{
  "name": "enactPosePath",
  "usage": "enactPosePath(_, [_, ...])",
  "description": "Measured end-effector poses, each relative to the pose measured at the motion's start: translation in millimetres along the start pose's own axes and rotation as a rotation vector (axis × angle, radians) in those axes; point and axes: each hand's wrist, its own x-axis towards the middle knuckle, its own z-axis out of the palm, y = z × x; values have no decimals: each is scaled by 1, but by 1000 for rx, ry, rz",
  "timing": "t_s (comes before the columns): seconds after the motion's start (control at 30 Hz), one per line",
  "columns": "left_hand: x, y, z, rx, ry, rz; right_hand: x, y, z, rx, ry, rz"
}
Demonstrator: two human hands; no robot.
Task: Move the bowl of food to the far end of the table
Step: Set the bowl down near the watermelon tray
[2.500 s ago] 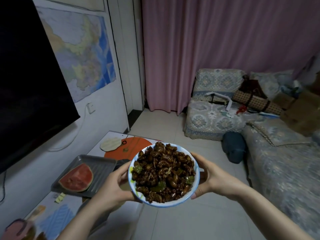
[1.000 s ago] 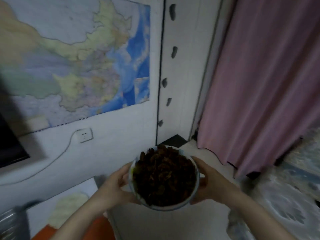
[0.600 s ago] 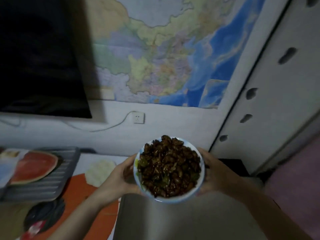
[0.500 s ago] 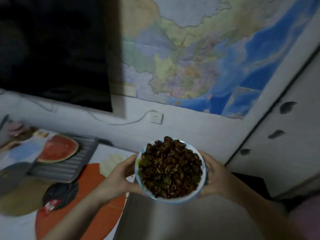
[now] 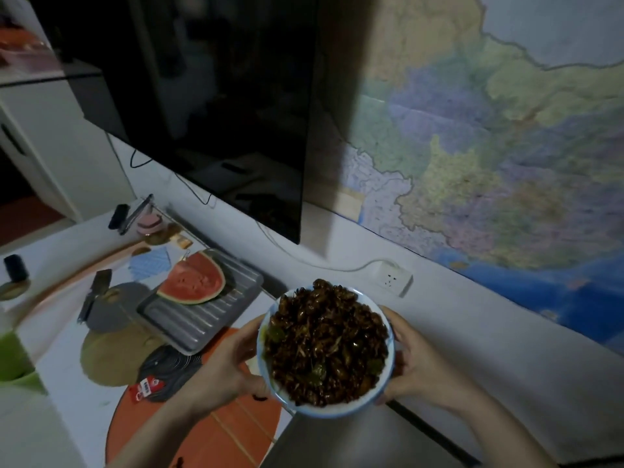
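Observation:
A white, blue-rimmed bowl of food (image 5: 325,346), heaped with dark stir-fried pieces and green pepper bits, is held in the air between both hands. My left hand (image 5: 227,366) grips its left side and my right hand (image 5: 418,364) grips its right side. The bowl hovers over the near right corner of the table (image 5: 67,383), above an orange round mat (image 5: 216,430).
A grey ribbed tray (image 5: 202,319) with a watermelon slice (image 5: 194,282) lies left of the bowl. Round mats, a cleaver (image 5: 96,292), a green container (image 5: 15,359) and small items crowd the table's left. A black TV (image 5: 202,106), a map and a wall socket (image 5: 393,278) are behind.
The view has swung left from the curtain and door to the TV and table. The bowl stays in both hands, now over the table corner near the tray.

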Motion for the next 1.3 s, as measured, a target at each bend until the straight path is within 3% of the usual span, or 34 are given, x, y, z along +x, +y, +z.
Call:
enactPosePath(0.2, [39, 1, 8, -117, 135, -24, 88, 14, -53, -44, -182, -2])
enactPosePath(0.43, [79, -12, 33, -152, 495, -121, 211, 25, -100, -130, -535, -66])
enactPosePath(0.7, [96, -46, 60, -112, 777, -276, 298, 56, -88, -205, -832, -66])
enactPosePath(0.93, [102, -139, 69, -93, 835, -424, 346, 142, -43, -255, -924, 12])
enactPosePath(1.3, [127, -323, 89, -145, 791, -452, 393, 310, 16, -303, -904, -13])
